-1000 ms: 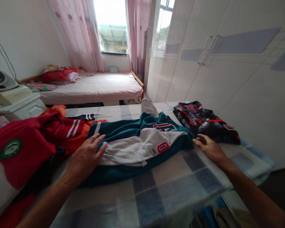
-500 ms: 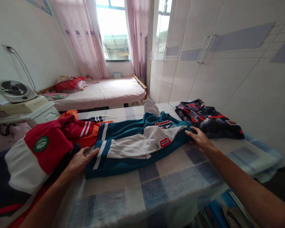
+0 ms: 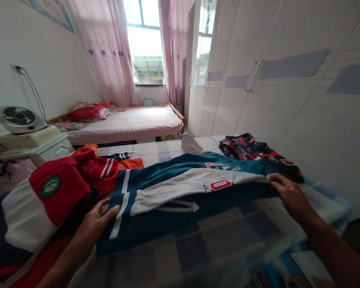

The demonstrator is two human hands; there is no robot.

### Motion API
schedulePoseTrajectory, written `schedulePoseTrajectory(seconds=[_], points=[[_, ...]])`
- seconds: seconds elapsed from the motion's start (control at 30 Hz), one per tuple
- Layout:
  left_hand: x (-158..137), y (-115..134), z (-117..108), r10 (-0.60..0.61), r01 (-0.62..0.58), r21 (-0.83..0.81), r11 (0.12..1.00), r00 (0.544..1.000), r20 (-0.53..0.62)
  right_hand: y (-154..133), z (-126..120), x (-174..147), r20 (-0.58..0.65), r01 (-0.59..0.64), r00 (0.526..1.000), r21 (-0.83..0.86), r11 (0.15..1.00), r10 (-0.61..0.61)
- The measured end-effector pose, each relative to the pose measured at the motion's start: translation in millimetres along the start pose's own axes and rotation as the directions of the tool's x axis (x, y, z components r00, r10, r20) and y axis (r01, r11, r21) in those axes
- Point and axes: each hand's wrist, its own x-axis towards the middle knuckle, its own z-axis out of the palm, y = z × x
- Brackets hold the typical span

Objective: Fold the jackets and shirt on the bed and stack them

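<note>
A teal sweatshirt [image 3: 162, 166] with a grey sleeve [image 3: 174, 185], white hem stripes and a red number patch is stretched sideways over the bed in front of me. My left hand [image 3: 99, 216] grips its striped hem at the left, thumb on top and the other fingers partly hidden. At the right end, my right hand [image 3: 283, 190] pinches the cloth where the grey sleeve ends. The near part of the sweatshirt looks slightly raised off the bedspread. Close to my left arm lies a red, white and navy jacket [image 3: 58, 180] with a round green badge.
A dark garment with red lettering [image 3: 255, 151] lies beyond my right hand on the checked bedspread [image 3: 195, 250]. Orange clothing [image 3: 132, 163] sits behind the jacket. White wardrobes [image 3: 288, 100] line the right. A fan [image 3: 21, 118] and pink bed [image 3: 138, 118] are farther back.
My right hand has moved right and towards me, pulling the sweatshirt longer and flatter. My left hand has shifted slightly left and nearer with the hem.
</note>
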Motion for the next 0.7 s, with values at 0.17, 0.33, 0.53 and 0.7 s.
schedulePoseTrajectory(seconds=[0.17, 0.33, 0.53, 0.7], points=[[-12, 3, 3, -0.009, 0.011, -0.019, 1.000, 0.997, 0.082, 34, -1, -23, 0.050, -0.093, 0.994, 0.005, 0.996, 0.092], [-9, -4, -3, 0.070, -0.083, 0.237, 0.968, 0.995, 0.064, 50, -12, -19, 0.103, -0.023, 0.994, -0.188, 0.982, 0.043], [-13, 4, 1, 0.542, -0.448, 0.601, 0.663, 0.840, 0.027, 18, -13, -26, -0.033, 0.289, 0.932, -0.537, 0.793, -0.362], [-16, 20, 36, 0.712, -0.759, 0.552, 0.345, 0.595, 0.373, -34, 35, -47, 0.285, 0.599, 0.801, -0.383, 0.703, -0.527]])
